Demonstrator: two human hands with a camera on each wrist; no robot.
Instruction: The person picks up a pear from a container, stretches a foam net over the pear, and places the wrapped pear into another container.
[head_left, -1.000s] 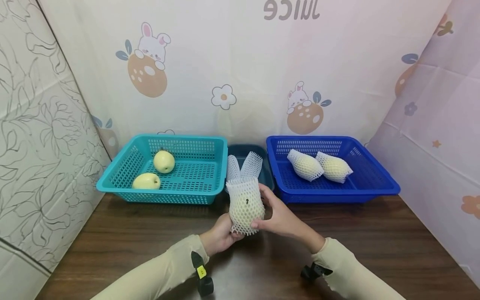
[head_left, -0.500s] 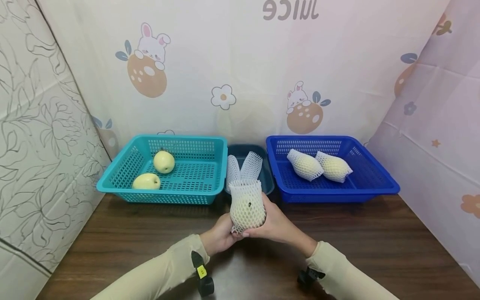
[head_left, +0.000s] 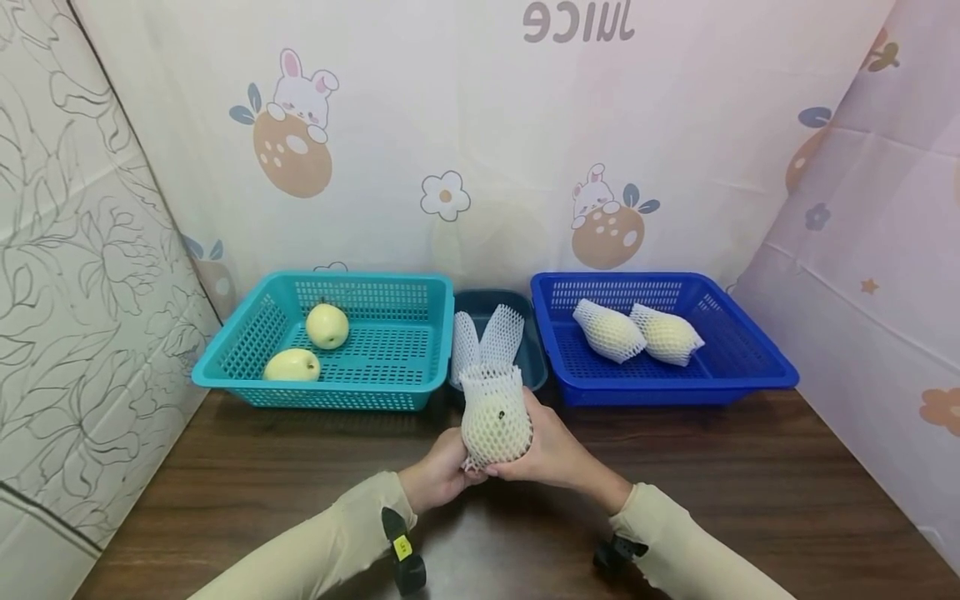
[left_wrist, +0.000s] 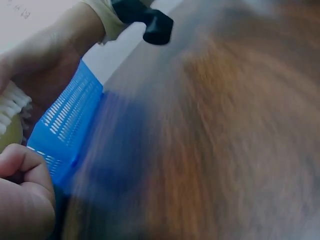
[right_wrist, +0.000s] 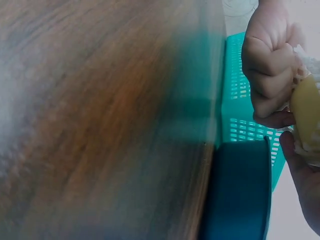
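Between my two hands is a pale yellow pear [head_left: 497, 429] inside a white foam net sleeve [head_left: 491, 379], its dark stem end facing up toward the head camera. The loose top of the sleeve stands open above the fruit. With curled fingers my left hand [head_left: 441, 472] pinches the sleeve's lower edge. My right hand [head_left: 561, 454] grips the pear from the right, thumb low across its front. In the right wrist view, a bare yellow patch of the pear [right_wrist: 306, 107] shows beside the left hand's bent fingers. Its underside is hidden in the head view.
A teal basket [head_left: 322, 388] at left holds two bare pears [head_left: 292, 365]. In the middle, a small dark container [head_left: 536, 354] holds empty foam sleeves [head_left: 501, 335]. The blue basket [head_left: 667, 385] at right holds two sleeved pears [head_left: 611, 332]. All stand on a brown wooden table [head_left: 300, 450].
My right hand has shifted slightly left and down, closing further round the pear with its thumb lower. The sleeved pear has sunk a little. My left hand stays nearly in place.
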